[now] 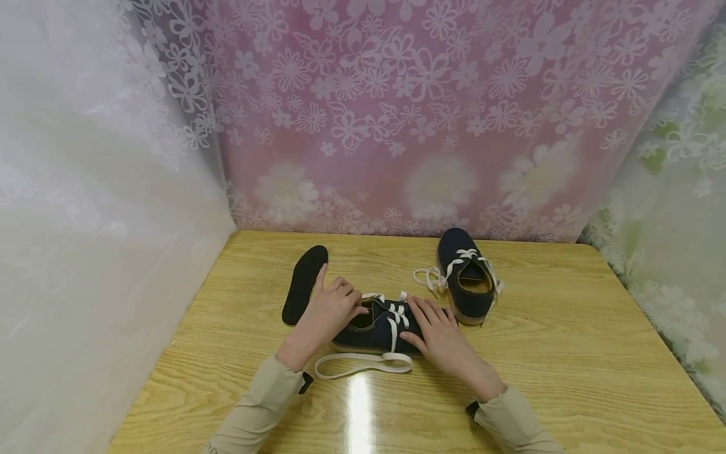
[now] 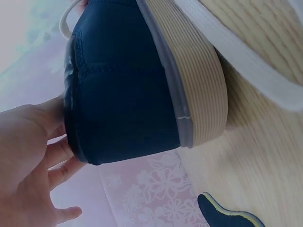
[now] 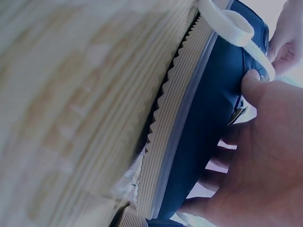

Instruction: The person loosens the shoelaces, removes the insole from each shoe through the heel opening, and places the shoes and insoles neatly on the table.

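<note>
A navy lace-up sneaker (image 1: pixel 363 342) with a ribbed tan sole lies lengthwise in front of me, toe to the right. My left hand (image 1: pixel 331 305) is at its heel end: the thumb reaches into the opening and bent fingers lie at the far collar, while the little finger points outward. Their tips are partly hidden behind the heel in the left wrist view. Across the toe end, my right hand (image 1: pixel 444 337) holds the shoe, thumb on the near side and fingers over the top. White laces (image 1: pixel 399 313) are threaded loosely; one long loop (image 1: pixel 363 366) lies in front.
Left of my left hand lies a black insole (image 1: pixel 306 284) on the wooden table (image 1: pixel 567 353). A second navy sneaker (image 1: pixel 454 246), laces untied, stands at the back right. A pink flowered curtain (image 1: pixel 397 126) hangs behind the table, with pale curtains at both sides.
</note>
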